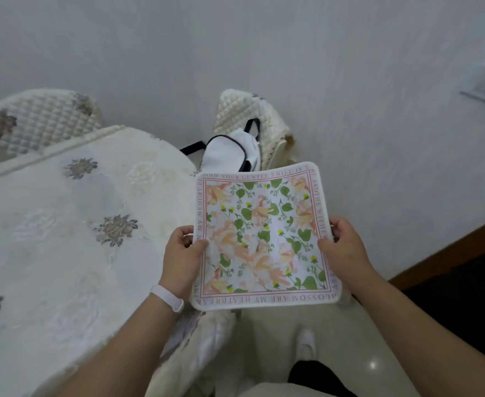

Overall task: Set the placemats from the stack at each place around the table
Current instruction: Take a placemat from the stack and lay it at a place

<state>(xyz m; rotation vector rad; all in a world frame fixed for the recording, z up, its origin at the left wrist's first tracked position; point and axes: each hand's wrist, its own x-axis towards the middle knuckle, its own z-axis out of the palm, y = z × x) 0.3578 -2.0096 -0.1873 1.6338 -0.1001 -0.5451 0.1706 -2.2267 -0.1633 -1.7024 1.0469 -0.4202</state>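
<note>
Placemat (pixel 264 236) with a floral print is being held level off the three-o'clock edge of the table (pixel 63 239), left hand (pixel 181 259) and right hand (pixel 347 253) each pinching a side edge, and with no mat lying on the tabletop in view, most places are probably waiting.

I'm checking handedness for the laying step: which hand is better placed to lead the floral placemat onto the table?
Probably left. The left hand grips the floral placemat at its table-side edge, beside the cloth-covered table; the right hand holds the far edge, away from it.
</note>
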